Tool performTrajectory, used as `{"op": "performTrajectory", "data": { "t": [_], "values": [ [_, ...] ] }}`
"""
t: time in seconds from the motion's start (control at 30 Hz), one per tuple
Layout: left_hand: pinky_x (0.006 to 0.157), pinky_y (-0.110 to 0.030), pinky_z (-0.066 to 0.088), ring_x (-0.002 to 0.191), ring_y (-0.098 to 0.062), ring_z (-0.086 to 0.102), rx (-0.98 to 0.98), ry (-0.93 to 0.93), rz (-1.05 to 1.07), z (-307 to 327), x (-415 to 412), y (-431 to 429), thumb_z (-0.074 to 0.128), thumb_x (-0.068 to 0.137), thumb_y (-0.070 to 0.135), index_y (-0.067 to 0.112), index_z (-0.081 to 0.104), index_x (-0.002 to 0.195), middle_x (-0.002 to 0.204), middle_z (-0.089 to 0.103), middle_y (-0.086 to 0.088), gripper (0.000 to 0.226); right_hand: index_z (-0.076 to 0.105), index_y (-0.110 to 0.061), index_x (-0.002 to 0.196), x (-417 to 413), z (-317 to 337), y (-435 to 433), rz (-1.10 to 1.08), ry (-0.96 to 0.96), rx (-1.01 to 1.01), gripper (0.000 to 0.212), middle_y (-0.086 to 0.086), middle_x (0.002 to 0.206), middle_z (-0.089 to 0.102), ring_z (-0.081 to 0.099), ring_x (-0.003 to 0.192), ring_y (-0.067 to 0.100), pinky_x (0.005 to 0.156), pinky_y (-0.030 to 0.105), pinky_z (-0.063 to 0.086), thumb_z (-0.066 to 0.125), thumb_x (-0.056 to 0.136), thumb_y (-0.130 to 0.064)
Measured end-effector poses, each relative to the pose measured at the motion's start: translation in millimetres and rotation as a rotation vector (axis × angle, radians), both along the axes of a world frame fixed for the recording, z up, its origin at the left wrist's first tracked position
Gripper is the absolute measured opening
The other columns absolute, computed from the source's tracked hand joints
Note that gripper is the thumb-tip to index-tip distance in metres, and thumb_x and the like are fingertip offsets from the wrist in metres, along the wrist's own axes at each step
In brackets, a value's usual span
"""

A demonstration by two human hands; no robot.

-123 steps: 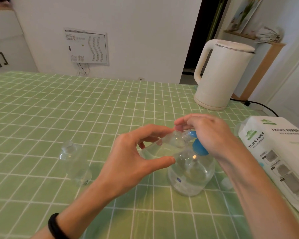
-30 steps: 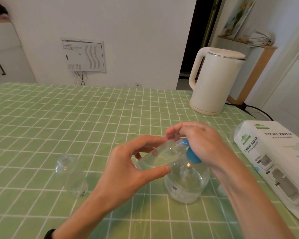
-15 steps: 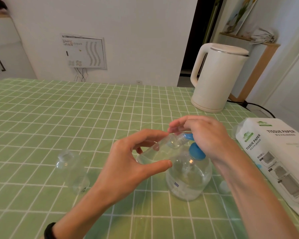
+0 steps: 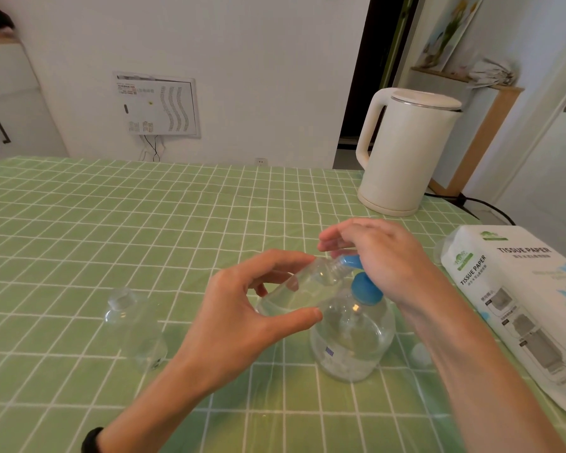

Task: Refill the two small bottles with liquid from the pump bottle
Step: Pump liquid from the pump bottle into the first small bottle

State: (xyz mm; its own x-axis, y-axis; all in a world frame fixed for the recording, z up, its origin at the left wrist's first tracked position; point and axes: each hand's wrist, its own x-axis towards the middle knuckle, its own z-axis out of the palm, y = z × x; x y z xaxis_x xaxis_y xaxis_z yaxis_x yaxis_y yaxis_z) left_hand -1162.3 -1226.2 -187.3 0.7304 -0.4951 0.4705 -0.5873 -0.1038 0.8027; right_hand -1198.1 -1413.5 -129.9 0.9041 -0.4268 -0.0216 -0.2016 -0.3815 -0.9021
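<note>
My left hand (image 4: 242, 318) grips a small clear bottle (image 4: 303, 286), tilted with its open neck up against the blue nozzle of the pump bottle (image 4: 352, 341). The small bottle holds clear liquid in its lower part. My right hand (image 4: 383, 256) rests on top of the blue pump head, fingers bent over the nozzle. The round clear pump bottle stands on the green checked tablecloth (image 4: 144, 230) with liquid low in it. A second small clear bottle (image 4: 134, 331) with a cap on stands upright to the left, apart from both hands.
A white electric kettle (image 4: 406, 152) stands at the back right with its cord trailing off the table. A pack of tissue paper (image 4: 523, 308) lies along the right edge. A small clear cap (image 4: 420, 354) sits right of the pump bottle.
Both hands keep the same hold. My right hand and the blue pump head sit slightly higher than a second ago. The view has shifted a little.
</note>
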Motion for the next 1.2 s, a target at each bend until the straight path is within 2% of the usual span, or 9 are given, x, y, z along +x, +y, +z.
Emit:
{"op": "performTrajectory", "data": {
  "t": [0.13, 0.27, 0.5, 0.67, 0.83, 1.13, 1.2],
  "values": [
    [0.08, -0.012, 0.048, 0.101, -0.006, 0.073, 0.011, 0.007, 0.005, 0.0, 1.5, 0.8, 0.085, 0.07, 0.04, 0.043, 0.072, 0.118, 0.106, 0.076, 0.025, 0.05, 0.08, -0.021, 0.093, 1.8, -2.4, 2.1, -0.013, 0.043, 0.028, 0.037, -0.01, 0.092, 0.082, 0.071, 0.094, 0.001, 0.079, 0.019, 0.048, 0.046, 0.098, -0.008],
    [0.081, -0.016, 0.05, 0.103, -0.008, 0.073, 0.024, 0.013, 0.012, -1.4, -0.2, 0.0, 0.088, 0.07, 0.033, 0.041, 0.073, 0.118, 0.108, 0.077, 0.024, 0.051, 0.079, -0.023, 0.093, 0.3, -1.9, 1.3, -0.025, 0.032, 0.039, 0.034, -0.01, 0.093, 0.082, 0.071, 0.096, 0.004, 0.081, 0.021, 0.049, 0.047, 0.1, -0.011],
    [0.081, -0.019, 0.052, 0.101, -0.008, 0.073, 0.01, 0.023, 0.018, -0.6, -0.5, 0.4, 0.089, 0.07, 0.031, 0.039, 0.073, 0.116, 0.106, 0.077, 0.023, 0.049, 0.078, -0.026, 0.09, 0.1, -1.1, 1.4, -0.039, -0.003, 0.02, 0.036, -0.012, 0.091, 0.081, 0.072, 0.095, 0.003, 0.076, 0.021, 0.047, 0.046, 0.101, -0.015],
    [0.08, -0.016, 0.05, 0.101, -0.006, 0.073, 0.029, 0.025, 0.024, -1.0, 1.2, 1.1, 0.093, 0.072, 0.022, 0.037, 0.074, 0.118, 0.105, 0.077, 0.023, 0.052, 0.074, -0.026, 0.099, 2.1, -4.1, 2.6, -0.048, 0.048, 0.022, 0.032, -0.012, 0.096, 0.08, 0.067, 0.099, 0.002, 0.075, 0.021, 0.043, 0.046, 0.099, -0.012],
    [0.079, -0.016, 0.05, 0.101, -0.008, 0.073, 0.01, 0.027, 0.016, 0.3, -0.8, 0.4, 0.088, 0.071, 0.031, 0.04, 0.073, 0.117, 0.106, 0.077, 0.024, 0.05, 0.074, -0.029, 0.096, 0.8, -2.1, 1.0, -0.049, 0.005, 0.015, 0.029, -0.012, 0.096, 0.08, 0.07, 0.101, 0.006, 0.081, 0.023, 0.047, 0.048, 0.1, -0.016],
    [0.08, -0.013, 0.049, 0.1, -0.005, 0.073, 0.016, 0.023, 0.017, -0.1, 0.2, 1.3, 0.09, 0.07, 0.033, 0.042, 0.072, 0.117, 0.106, 0.076, 0.025, 0.051, 0.075, -0.026, 0.097, 1.7, -6.8, 2.1, -0.034, 0.031, 0.027, 0.034, -0.01, 0.098, 0.08, 0.069, 0.099, 0.005, 0.075, 0.02, 0.044, 0.045, 0.1, -0.011],
    [0.08, -0.014, 0.05, 0.101, -0.004, 0.073, 0.007, 0.023, 0.014, 1.2, -2.5, 1.1, 0.086, 0.069, 0.04, 0.043, 0.072, 0.118, 0.106, 0.076, 0.026, 0.051, 0.075, -0.028, 0.096, 1.1, -8.2, 1.3, -0.012, 0.023, 0.0, 0.034, -0.01, 0.1, 0.079, 0.069, 0.101, 0.006, 0.081, 0.021, 0.046, 0.045, 0.101, -0.013]
  ]
}}
